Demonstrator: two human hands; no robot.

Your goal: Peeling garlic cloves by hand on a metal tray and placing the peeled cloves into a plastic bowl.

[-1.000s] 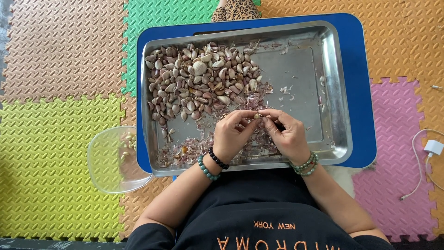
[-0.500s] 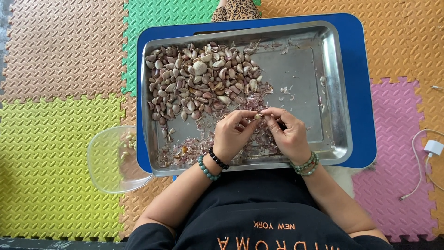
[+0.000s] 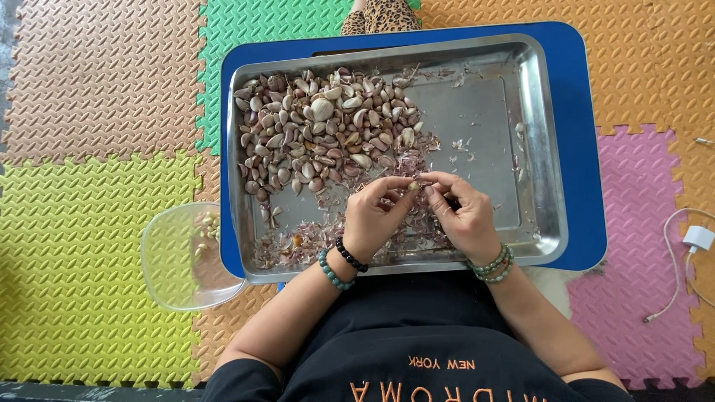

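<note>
Peeling over the tray, lower centre of frame.
Left hand [image 3: 375,216] and right hand [image 3: 463,216] pinching one garlic clove [image 3: 413,186] between fingertips, above steel tray [image 3: 547,149]; clove heap [image 3: 320,134] upper left, clear bowl [image 3: 182,257] far left, white charger [image 3: 698,238] right edge.

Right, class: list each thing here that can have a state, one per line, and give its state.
Left hand: pinching a garlic clove.
Right hand: fingertips on the same clove.
Clove: held between both hands, above the tray.
Tray: partly filled, right side mostly bare.
Clove pile: unpeeled, heaped at upper left.
Skins: loose, scattered.
Bowl: upright, few cloves inside.
</note>
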